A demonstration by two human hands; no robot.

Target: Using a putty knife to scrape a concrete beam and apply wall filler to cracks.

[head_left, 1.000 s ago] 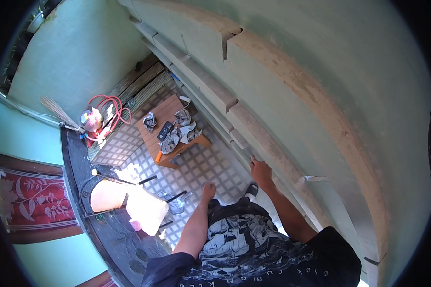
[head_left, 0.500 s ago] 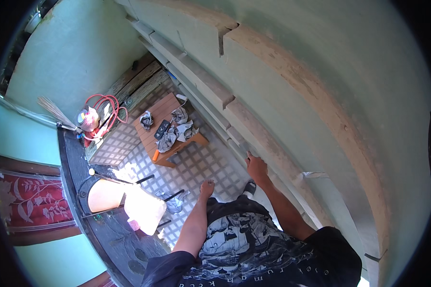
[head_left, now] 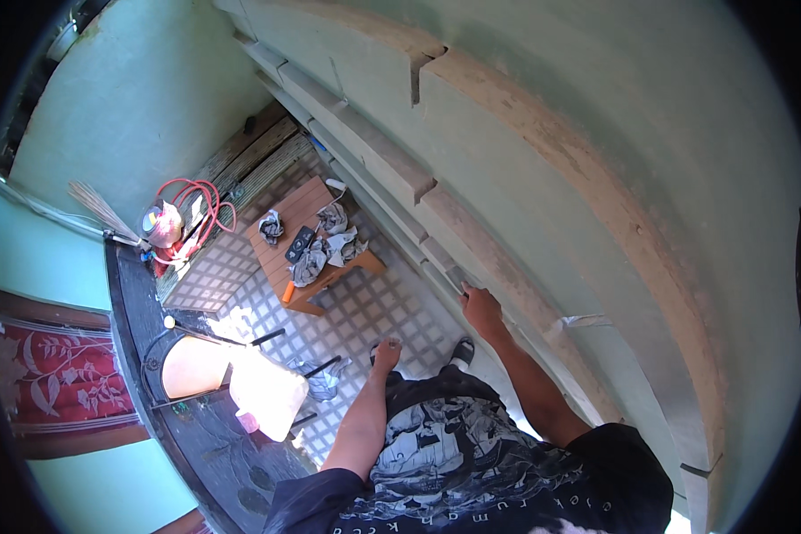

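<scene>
My right hand reaches to the lower ledge on the pale green wall. Its index finger stretches out at the ledge; the other fingers look curled, and nothing shows in them. Low in front of my body hangs my left hand, its fingers curled closed. Whatever it may hold is too small to name. Both hands are apart from the brown slatted table farther off. On that table lie crumpled newspapers, a dark boxy device and an orange-handled tool.
To the left stands a chair with a bright sunlit seat, beside a black carved panel. A red hose and a rounded container lie at the far left. The tiled floor is under my sandalled feet.
My right hand has shifted slightly down and to the right beside the ledge. My left hand has moved very little. My left foot now shows beside the left hand.
</scene>
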